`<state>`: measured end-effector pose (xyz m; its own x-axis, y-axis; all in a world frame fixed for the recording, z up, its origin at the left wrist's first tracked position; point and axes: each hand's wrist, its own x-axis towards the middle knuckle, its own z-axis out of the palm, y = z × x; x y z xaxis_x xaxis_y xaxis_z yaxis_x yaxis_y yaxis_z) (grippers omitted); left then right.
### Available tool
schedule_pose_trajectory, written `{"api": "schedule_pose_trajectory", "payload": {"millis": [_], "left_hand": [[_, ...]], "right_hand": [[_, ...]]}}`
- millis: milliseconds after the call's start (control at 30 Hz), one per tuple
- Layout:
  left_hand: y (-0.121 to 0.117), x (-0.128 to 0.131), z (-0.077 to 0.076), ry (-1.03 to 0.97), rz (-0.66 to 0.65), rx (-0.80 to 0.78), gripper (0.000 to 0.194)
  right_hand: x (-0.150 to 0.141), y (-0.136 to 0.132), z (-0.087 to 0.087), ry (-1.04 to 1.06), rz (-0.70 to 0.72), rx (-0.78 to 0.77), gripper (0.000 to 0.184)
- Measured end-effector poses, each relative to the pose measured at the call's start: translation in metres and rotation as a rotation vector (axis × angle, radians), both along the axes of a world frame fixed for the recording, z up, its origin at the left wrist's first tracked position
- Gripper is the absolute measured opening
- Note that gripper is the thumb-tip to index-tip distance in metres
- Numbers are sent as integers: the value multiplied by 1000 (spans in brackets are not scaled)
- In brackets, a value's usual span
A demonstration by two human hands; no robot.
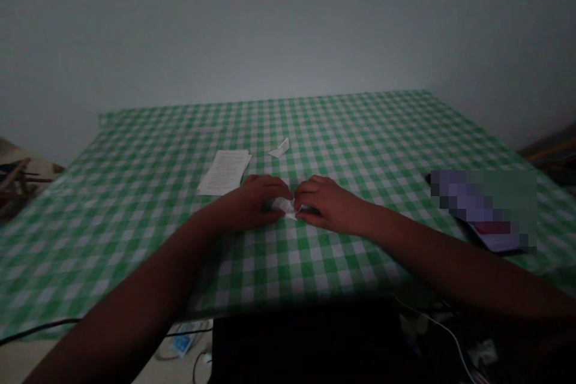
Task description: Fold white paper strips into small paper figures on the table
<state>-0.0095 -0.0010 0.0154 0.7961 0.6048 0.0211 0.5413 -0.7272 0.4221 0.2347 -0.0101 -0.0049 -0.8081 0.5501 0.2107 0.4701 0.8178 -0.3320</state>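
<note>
Between my two hands, near the front of the table, is a small folded piece of printed paper (284, 206). My left hand (256, 201) pinches its left side, thumb below and fingers above. From the right, my right hand (327, 203) grips the other end in the same way, its fingertips almost meeting the left ones. Much of the paper is hidden under the fingers. Just beyond my left hand lies a stack of printed paper sheets (224, 171). A small folded paper piece (279, 148) stands on the cloth farther back.
A green and white checked tablecloth (342, 132) covers the table, which meets a plain wall (288, 30). At the right lies a dark-edged device (486, 216), its screen blurred out. Cables (450, 336) hang below the front edge.
</note>
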Motion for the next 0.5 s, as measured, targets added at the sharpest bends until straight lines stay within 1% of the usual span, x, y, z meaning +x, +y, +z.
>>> {"api": "schedule_pose_trajectory", "payload": {"millis": [133, 300, 500], "left_hand": [[-2, 0, 1, -1, 10, 6, 29], [-1, 0, -3, -16, 19, 17, 33], [1, 2, -6, -23, 36, 39, 25]], "right_hand": [[-2, 1, -1, 14, -10, 19, 21], [-7, 0, -2, 73, -55, 21, 18], [-8, 0, -6, 202, -128, -61, 12]]}}
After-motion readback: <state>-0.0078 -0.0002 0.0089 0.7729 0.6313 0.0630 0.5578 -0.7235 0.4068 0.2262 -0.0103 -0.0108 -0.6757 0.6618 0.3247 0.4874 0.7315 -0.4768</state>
